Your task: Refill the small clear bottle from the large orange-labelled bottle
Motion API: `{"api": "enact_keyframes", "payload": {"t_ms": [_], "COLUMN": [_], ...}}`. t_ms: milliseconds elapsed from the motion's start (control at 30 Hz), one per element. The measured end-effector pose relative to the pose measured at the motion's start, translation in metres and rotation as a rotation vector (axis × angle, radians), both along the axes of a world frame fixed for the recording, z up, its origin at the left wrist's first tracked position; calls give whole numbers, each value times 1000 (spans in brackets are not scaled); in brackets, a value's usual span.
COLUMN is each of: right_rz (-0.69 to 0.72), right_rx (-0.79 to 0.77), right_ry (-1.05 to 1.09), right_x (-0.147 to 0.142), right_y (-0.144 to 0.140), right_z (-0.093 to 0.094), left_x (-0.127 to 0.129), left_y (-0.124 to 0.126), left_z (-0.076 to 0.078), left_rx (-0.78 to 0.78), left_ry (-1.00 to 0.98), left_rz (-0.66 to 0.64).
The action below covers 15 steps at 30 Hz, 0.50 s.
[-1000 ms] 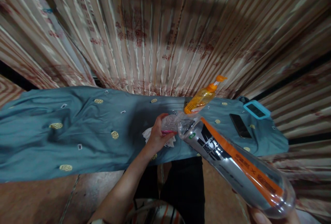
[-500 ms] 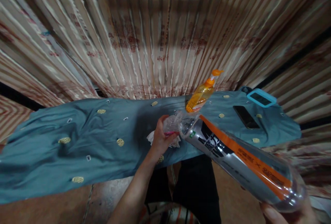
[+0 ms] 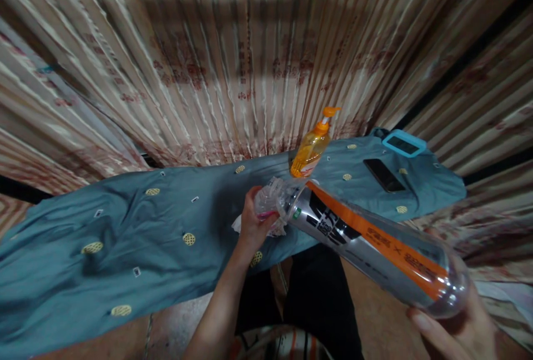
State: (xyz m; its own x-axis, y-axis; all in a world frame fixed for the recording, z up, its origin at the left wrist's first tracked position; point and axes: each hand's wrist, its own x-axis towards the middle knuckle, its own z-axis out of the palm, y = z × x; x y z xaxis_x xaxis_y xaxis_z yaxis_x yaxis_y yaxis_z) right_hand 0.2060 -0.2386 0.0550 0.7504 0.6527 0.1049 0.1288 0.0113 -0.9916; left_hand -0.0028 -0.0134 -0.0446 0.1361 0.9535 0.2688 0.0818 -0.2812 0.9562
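My right hand (image 3: pixel 458 315) is wrapped round the base of a large clear plastic bottle (image 3: pixel 366 243) with a grey and orange label. The bottle lies tilted, its narrower end pointing left and meeting a clear plastic piece (image 3: pixel 268 196) in my left hand (image 3: pixel 254 224). Those fingers are closed round that piece; a bit of pink shows by the thumb. Whether the two plastic parts are joined or only touching, I cannot tell. Below my left hand lies a crumpled white tissue-like thing (image 3: pixel 278 229), partly covered by the hand.
A pump bottle of orange liquid (image 3: pixel 310 152) stands behind the hands on the blue-green cloth (image 3: pixel 166 227). To the right lie a black phone (image 3: pixel 383 175) and a light-blue framed device (image 3: pixel 403 143). A pleated curtain (image 3: pixel 233 71) hangs close behind.
The view has shifted, so the pump bottle, phone and device sit further left in it. Both hands keep their holds, and the large bottle still meets the clear plastic piece.
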Motion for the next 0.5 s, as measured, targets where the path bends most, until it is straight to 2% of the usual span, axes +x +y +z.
{"api": "enact_keyframes", "payload": {"t_ms": [167, 267, 400, 500], "right_rz": [14, 6, 91, 78], "right_rx": [-7, -4, 29, -12], "right_ry": [-19, -32, -142, -189], "right_x": [1, 7, 21, 21], "right_y": [0, -3, -7, -8], "right_z": [3, -4, -17, -17], "left_x": [0, 0, 0, 0], "left_y": [2, 1, 1, 1], "left_z": [1, 2, 3, 3], "left_rx": [-2, -11, -26, -20], "left_ry": [4, 1, 7, 12], "left_rz": [-8, 0, 5, -8]}}
